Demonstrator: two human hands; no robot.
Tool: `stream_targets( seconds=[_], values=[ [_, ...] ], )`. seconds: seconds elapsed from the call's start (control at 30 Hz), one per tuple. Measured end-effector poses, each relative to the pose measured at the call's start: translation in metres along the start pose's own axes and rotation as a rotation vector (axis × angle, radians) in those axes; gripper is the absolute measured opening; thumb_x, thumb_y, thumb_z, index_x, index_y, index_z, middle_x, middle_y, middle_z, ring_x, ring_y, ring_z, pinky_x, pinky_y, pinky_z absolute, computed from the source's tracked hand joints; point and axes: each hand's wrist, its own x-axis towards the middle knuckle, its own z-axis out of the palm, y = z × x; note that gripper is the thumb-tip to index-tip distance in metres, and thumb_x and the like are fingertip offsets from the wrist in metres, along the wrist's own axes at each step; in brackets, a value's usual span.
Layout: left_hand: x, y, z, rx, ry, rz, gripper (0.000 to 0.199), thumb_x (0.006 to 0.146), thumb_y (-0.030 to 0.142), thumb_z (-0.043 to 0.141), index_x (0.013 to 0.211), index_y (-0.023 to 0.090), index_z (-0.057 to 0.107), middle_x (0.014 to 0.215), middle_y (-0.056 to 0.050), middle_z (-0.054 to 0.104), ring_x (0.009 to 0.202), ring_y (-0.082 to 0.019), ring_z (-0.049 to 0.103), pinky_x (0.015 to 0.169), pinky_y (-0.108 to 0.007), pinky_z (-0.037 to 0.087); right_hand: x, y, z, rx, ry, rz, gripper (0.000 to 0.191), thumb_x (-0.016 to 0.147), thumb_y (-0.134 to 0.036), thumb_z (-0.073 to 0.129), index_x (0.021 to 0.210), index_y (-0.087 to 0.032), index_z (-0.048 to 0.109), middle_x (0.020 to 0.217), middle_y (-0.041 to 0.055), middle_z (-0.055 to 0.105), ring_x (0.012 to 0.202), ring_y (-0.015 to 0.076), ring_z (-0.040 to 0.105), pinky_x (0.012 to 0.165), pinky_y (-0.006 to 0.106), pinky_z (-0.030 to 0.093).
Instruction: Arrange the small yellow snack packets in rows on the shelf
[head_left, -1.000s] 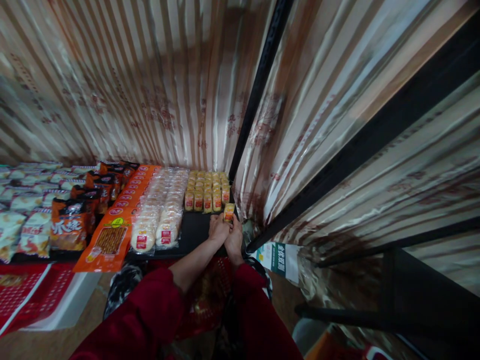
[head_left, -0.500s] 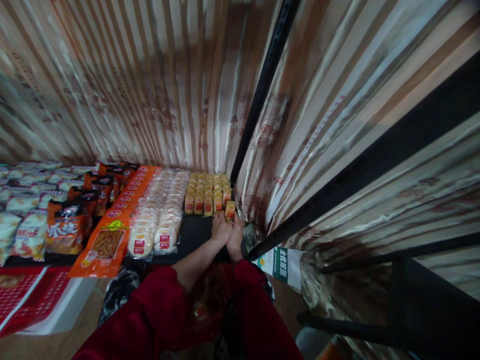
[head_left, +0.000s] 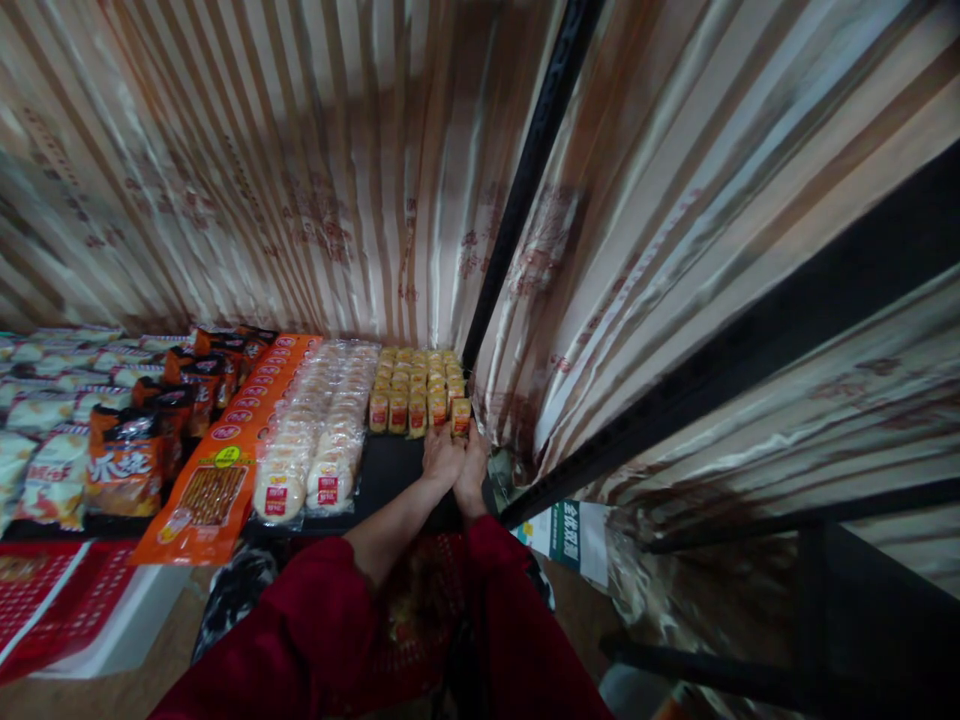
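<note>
Several rows of small yellow packets (head_left: 416, 385) with red labels stand on the black shelf (head_left: 394, 465), near its right end. At the front right of these rows is one yellow packet (head_left: 460, 416), upright, with my left hand (head_left: 444, 458) at its left and my right hand (head_left: 472, 470) at its right. The fingers of both hands are closed on its lower part, and the hands touch each other. To the left lie two rows of round white cakes (head_left: 330, 480) in clear wrappers.
Orange bags (head_left: 199, 510), brown-and-orange snack bags (head_left: 124, 465) and white packets (head_left: 56, 475) fill the left shelf. Black metal posts (head_left: 517, 200) stand before a striped curtain (head_left: 360, 180). A red basket (head_left: 67, 600) sits below left.
The front right packet has moved slightly back, closer in line with its row, with both hands still at it. The camera view has shifted a little.
</note>
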Motion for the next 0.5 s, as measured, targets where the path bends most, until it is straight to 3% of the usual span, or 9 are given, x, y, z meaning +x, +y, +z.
stream_targets(
  seconds=[0.23,0.5],
  values=[
    [0.0027,-0.0005,-0.0017,0.009,-0.015,0.003,0.05,0.084,0.025,0.042,0.132,0.015,0.045,0.135,-0.013,0.044,0.126,-0.021,0.04,0.105,-0.026,0.029,0.0032,-0.0056,-0.0025,0.045,-0.044,-0.013,0.054,0.074,-0.02,0.038,0.126,-0.013,0.05,0.112,0.0135,0.057,0.095,0.021,0.053,0.085,0.033,0.043],
    [0.0036,-0.0047,0.0002,-0.006,-0.001,0.052,0.05,0.085,0.024,0.04,0.134,0.014,0.042,0.138,-0.013,0.042,0.129,-0.02,0.037,0.107,-0.027,0.026,0.0056,0.0031,0.0025,0.146,-0.052,-0.022,0.05,0.076,-0.017,0.037,0.123,-0.014,0.054,0.106,0.0113,0.059,0.09,0.017,0.053,0.086,0.032,0.044]
  ],
)
